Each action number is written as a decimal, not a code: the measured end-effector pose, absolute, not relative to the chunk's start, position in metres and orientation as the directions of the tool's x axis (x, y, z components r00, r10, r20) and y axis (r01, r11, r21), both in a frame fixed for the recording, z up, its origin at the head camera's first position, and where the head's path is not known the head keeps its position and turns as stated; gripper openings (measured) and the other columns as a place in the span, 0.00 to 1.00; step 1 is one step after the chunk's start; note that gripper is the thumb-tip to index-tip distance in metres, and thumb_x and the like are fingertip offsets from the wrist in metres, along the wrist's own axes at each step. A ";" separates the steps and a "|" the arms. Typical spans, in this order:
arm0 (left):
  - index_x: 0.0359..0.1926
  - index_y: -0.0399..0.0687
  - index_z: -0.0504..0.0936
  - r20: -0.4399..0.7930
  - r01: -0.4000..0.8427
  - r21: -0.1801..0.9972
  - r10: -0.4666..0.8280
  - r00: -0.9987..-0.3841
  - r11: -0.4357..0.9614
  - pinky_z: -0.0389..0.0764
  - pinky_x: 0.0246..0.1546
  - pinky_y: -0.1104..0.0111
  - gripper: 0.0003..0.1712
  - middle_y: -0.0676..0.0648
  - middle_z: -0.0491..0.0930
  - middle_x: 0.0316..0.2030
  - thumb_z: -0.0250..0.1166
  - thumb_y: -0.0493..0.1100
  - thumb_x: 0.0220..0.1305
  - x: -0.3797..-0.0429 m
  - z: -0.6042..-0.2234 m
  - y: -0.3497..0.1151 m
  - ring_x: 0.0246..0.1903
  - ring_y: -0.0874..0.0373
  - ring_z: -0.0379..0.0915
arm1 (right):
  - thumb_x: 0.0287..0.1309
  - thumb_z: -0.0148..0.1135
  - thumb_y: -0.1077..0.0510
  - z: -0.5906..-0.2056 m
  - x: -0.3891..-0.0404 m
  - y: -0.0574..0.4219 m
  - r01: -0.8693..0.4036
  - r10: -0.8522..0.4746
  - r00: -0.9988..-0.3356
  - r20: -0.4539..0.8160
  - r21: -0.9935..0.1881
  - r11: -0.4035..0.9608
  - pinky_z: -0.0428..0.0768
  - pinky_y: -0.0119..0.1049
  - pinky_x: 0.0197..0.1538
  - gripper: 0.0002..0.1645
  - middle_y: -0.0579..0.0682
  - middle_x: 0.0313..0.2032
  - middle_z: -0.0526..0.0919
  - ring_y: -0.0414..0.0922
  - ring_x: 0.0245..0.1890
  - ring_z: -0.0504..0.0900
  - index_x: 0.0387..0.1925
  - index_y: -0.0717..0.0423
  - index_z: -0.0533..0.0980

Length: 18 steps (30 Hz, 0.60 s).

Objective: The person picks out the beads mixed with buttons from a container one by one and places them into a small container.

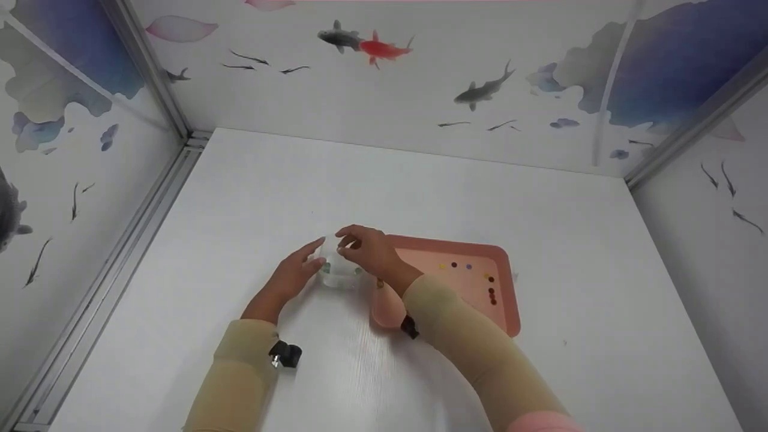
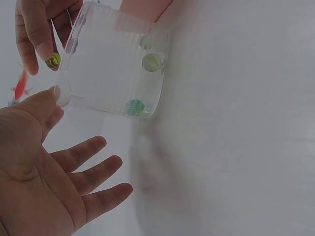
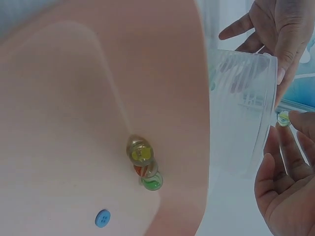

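Between thumb and fingertips, my right hand pinches a small glass marble with yellow-green swirls. It holds the marble just outside the rim of a clear plastic container. Beside the container's left side, my left hand has its thumb at the rim and its other fingers extended. Through the clear wall in the left wrist view show a yellow-green marble, a blue-green marble and a pale marble.
Right of the container stands a pink tray. Inside it, a yellow marble, an orange marble and a green marble cluster near the wall. A blue button and several other small buttons lie on its floor. Printed panels surround the white table.
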<state>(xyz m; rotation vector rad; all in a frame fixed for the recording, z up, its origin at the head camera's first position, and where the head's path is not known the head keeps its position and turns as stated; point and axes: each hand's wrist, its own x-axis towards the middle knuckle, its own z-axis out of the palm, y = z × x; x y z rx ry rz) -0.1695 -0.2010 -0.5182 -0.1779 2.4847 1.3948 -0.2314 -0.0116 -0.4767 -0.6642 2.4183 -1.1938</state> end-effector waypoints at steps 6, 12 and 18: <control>0.75 0.60 0.56 -0.303 -0.236 0.796 0.029 -0.953 0.557 0.53 0.69 0.45 0.32 0.42 0.54 0.73 0.52 0.53 0.74 -0.170 -0.518 -0.200 0.72 0.41 0.48 | 0.64 0.61 0.58 -0.476 -0.231 -0.011 -0.260 -0.559 -0.822 -0.108 -0.802 0.538 0.81 0.37 0.45 0.20 0.46 0.43 0.83 0.43 0.44 0.81 0.57 0.54 0.76; 0.75 0.59 0.56 -0.291 -0.221 0.782 0.028 -0.956 0.583 0.50 0.70 0.46 0.32 0.42 0.54 0.73 0.51 0.54 0.74 -0.170 -0.517 -0.200 0.73 0.41 0.46 | 0.64 0.61 0.58 -0.476 -0.231 -0.012 -0.286 -0.565 -0.818 -0.105 -0.779 0.558 0.81 0.37 0.46 0.20 0.46 0.44 0.83 0.44 0.46 0.80 0.57 0.54 0.76; 0.75 0.58 0.56 -0.280 -0.205 0.779 0.037 -0.959 0.592 0.51 0.70 0.46 0.32 0.41 0.54 0.73 0.51 0.53 0.74 -0.169 -0.516 -0.201 0.72 0.41 0.46 | 0.64 0.61 0.58 -0.477 -0.231 -0.012 -0.336 -0.575 -0.814 -0.082 -0.742 0.580 0.81 0.37 0.45 0.19 0.46 0.46 0.83 0.43 0.48 0.81 0.57 0.51 0.76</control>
